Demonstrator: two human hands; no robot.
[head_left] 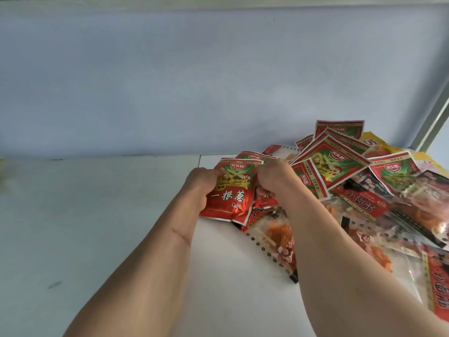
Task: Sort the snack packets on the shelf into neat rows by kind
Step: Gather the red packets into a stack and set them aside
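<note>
**Both hands on a red packet at the edge of the pile**

A red snack packet (228, 193) printed with the large white characters 一根葱, a green-and-yellow picture above them and a small red brand badge near its top edge, is held between both hands just above the white shelf (121, 215). The left hand (201, 188) grips its left side, fingers curled round the edge. The right hand (272, 177) has its fingers curled over the packet's upper right corner, and more packets of the same red design sit stacked right behind it, under those fingers; whether the right hand pinches one packet or several cannot be told.

To the right, touching the held packet, lies a loose heap of packets (364, 190) that fills the shelf's right end. On top of it several more of the red-and-green kind (332, 161) lie tilted and overlapping, some turned so the print is upside down. Below them is a red-labelled packet (362, 203) reading 小面筋, lying slantwise, and another with the same words (439, 300) at the right edge of the view. Clear packets with orange-red contents (279, 237) and dotted edges lie nearest the camera, partly under the right forearm. Yellow packets (371, 142) show at the back of the heap; their writing is too cut off to read.

Behind the shelf stands a pale blue wall (170, 81), and a white upright post (435, 122) rises at the right.
</note>
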